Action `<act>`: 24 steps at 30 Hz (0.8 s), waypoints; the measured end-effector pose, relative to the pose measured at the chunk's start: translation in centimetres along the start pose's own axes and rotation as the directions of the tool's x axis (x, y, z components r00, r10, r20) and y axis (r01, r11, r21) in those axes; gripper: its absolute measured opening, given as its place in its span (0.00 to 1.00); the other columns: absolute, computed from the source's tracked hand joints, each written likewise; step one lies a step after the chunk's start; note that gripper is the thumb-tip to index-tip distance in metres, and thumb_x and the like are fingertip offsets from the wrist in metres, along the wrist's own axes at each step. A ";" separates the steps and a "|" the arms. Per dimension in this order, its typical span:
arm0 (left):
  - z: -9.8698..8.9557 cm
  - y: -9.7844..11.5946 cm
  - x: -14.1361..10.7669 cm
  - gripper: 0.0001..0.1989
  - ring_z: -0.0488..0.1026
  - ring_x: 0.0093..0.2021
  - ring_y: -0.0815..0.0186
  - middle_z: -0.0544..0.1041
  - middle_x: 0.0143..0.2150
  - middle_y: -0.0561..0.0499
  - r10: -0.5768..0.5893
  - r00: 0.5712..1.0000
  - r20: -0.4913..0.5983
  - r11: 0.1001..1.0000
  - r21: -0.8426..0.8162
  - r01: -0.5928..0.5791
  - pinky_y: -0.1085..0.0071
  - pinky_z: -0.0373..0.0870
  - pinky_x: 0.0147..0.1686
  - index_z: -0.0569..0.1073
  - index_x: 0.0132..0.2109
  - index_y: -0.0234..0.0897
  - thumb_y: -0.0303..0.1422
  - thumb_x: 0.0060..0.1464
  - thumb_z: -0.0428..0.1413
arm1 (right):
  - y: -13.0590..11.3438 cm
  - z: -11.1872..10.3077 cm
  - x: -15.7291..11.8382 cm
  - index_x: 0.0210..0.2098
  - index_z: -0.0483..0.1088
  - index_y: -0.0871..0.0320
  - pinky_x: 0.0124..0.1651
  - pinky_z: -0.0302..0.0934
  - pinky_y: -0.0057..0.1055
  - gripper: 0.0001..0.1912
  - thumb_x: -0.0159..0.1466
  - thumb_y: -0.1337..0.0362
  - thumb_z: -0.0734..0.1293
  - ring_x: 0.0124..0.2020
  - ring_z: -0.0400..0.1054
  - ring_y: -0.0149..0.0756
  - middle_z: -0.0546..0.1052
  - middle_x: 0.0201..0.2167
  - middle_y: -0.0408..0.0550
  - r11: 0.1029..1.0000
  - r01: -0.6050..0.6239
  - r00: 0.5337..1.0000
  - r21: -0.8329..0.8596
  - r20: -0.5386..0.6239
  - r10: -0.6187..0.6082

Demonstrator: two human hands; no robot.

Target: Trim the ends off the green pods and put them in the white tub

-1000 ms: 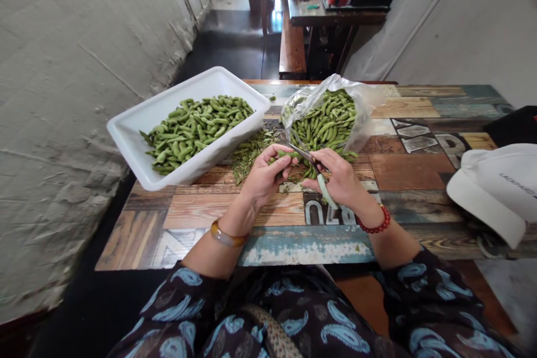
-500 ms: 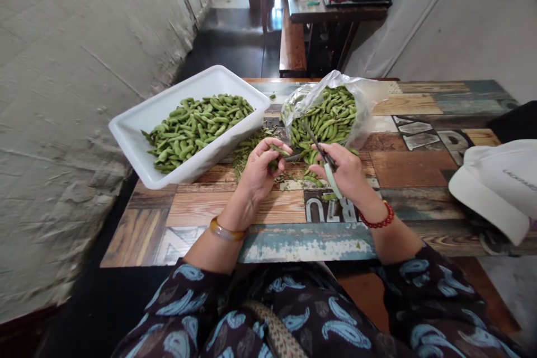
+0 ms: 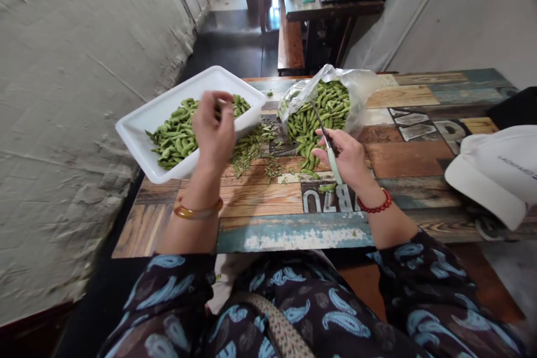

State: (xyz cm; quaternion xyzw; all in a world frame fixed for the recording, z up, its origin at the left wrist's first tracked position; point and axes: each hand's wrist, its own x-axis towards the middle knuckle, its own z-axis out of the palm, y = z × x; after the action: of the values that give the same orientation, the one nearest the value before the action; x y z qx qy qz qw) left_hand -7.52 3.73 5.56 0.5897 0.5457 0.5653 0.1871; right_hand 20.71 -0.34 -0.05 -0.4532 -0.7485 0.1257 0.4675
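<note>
Over the white tub point(image 3: 138, 145) of green pods point(image 3: 176, 137), my left hand point(image 3: 215, 128) is blurred, its fingers curled; whether they hold anything cannot be made out. My right hand point(image 3: 346, 156) grips scissors point(image 3: 332, 163) with pale green handles, blades pointing up and away over the pods. A clear plastic bag point(image 3: 363, 92) lies on its side, with more pods point(image 3: 331, 106) inside and spilling from its front. Small green trimmings point(image 3: 249, 151) are heaped between the tub and the bag.
The patchwork wooden table point(image 3: 268, 198) bears a white cap point(image 3: 499, 170) at its right. A rough pale wall point(image 3: 62, 95) runs along the left. Farther back stand a bench point(image 3: 291, 45) and another table point(image 3: 335, 10) holding a black tray.
My left hand has moved left from beside the scissors, where it held pods, to over the tub. My right hand stays near the bag with the scissors.
</note>
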 end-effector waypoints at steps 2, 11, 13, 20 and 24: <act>-1.6 -0.8 2.4 0.15 0.68 0.41 0.64 0.73 0.38 0.50 0.187 0.979 -0.075 0.928 0.340 -0.152 0.61 0.66 0.49 0.70 0.50 0.35 0.32 0.57 0.59 | -0.2 -0.2 0.1 0.49 0.74 0.55 0.45 0.70 0.39 0.20 0.63 0.51 0.71 0.37 0.74 0.41 0.79 0.34 0.48 0.999 -0.038 0.999 0.021 -0.002 0.038; 4.6 0.6 -3.3 0.16 0.70 0.52 0.53 0.76 0.50 0.42 0.219 0.869 0.443 0.818 0.402 -0.411 0.55 0.65 0.53 0.73 0.51 0.36 0.35 0.57 0.57 | 0.8 -1.1 0.4 0.50 0.74 0.56 0.33 0.67 0.30 0.22 0.61 0.51 0.71 0.28 0.66 0.31 0.75 0.33 0.44 0.947 -0.238 0.967 0.215 -0.044 0.253; 7.5 1.5 -5.3 0.14 0.70 0.51 0.52 0.75 0.51 0.40 0.171 0.788 0.592 0.774 0.414 -0.478 0.55 0.65 0.52 0.75 0.50 0.35 0.35 0.57 0.58 | 1.1 -1.3 0.5 0.51 0.73 0.55 0.29 0.65 0.28 0.23 0.61 0.49 0.71 0.25 0.63 0.28 0.74 0.32 0.43 0.933 -0.269 0.957 0.239 -0.046 0.287; 13.5 2.4 -7.7 0.28 0.61 0.64 0.45 0.64 0.68 0.39 0.177 0.690 0.701 0.705 0.399 -0.587 0.52 0.62 0.57 0.67 0.63 0.39 0.37 0.57 0.59 | 1.2 -1.2 0.6 0.51 0.73 0.55 0.28 0.67 0.27 0.26 0.59 0.47 0.72 0.25 0.65 0.29 0.74 0.33 0.43 0.913 -0.291 0.947 0.285 -0.051 0.317; 13.4 0.8 -7.5 0.22 0.60 0.65 0.46 0.64 0.68 0.40 0.173 0.630 0.757 0.686 0.366 -0.629 0.53 0.65 0.56 0.70 0.61 0.37 0.34 0.61 0.54 | 1.3 -1.3 0.7 0.50 0.73 0.55 0.28 0.68 0.27 0.26 0.59 0.46 0.72 0.25 0.65 0.29 0.75 0.34 0.43 0.909 -0.294 0.942 0.296 -0.070 0.328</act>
State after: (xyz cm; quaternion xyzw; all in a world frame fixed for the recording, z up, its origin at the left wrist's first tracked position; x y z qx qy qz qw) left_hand 6.29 2.35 -1.14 0.8901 0.4335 0.1370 0.0326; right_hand 22.44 0.62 0.22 -0.5022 -0.6122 0.2765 0.5446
